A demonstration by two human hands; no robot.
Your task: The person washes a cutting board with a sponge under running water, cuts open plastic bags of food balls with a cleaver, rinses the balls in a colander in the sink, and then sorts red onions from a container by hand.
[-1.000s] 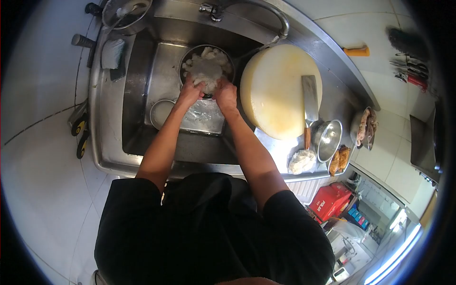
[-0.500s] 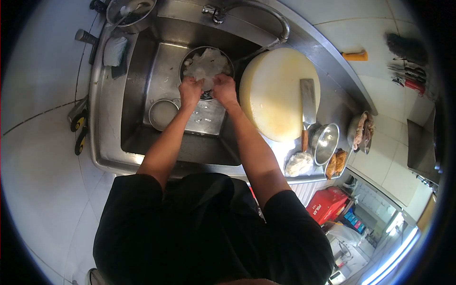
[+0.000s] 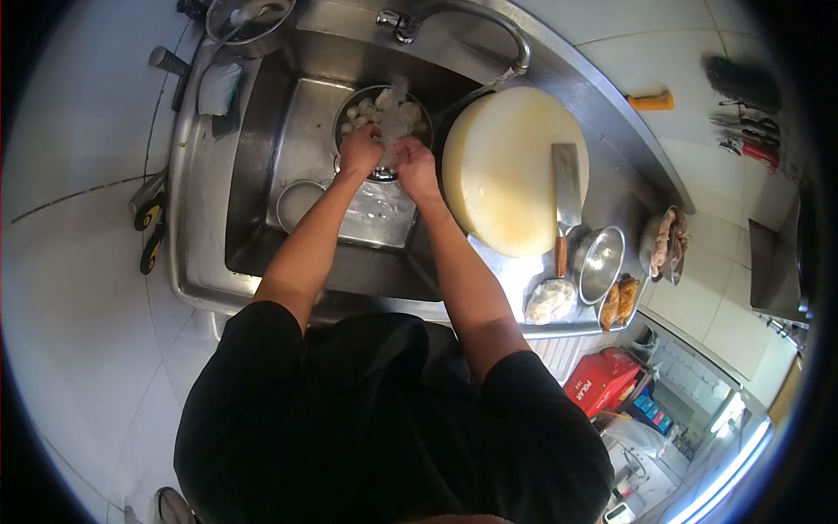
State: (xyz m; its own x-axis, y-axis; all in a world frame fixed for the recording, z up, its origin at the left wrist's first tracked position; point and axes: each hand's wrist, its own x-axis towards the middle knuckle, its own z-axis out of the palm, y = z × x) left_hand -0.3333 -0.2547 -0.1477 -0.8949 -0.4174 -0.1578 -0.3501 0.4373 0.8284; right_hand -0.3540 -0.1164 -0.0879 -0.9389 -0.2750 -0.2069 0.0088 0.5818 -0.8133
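A thin, translucent plastic bag (image 3: 395, 131) hangs narrow and crumpled between my hands, over a round metal bowl (image 3: 338, 140) in the sink. My left hand (image 3: 361, 152) is closed at the bag's left side, fingers curled. Opposite it, my right hand (image 3: 416, 168) pinches the bag's right edge. Several small, whitish round pieces (image 3: 362, 112) lie in the bowl; their kind is too small to tell. A smaller round pan (image 3: 299, 203) rests nearer to me on the sink floor, partly behind my left forearm.
Right of the sink (image 3: 288, 113) stands a thick round chopping block (image 3: 502, 175) with a cleaver (image 3: 566, 188) on it. A steel bowl (image 3: 600, 262), a white bundle (image 3: 551, 301) and brown food pieces (image 3: 619, 301) sit beyond. The faucet (image 3: 520, 61) arches over the back edge.
The bag was spread wide over the bowl and is now gathered into a narrow strip, uncovering the whitish pieces. My left hand has shifted slightly right and up.
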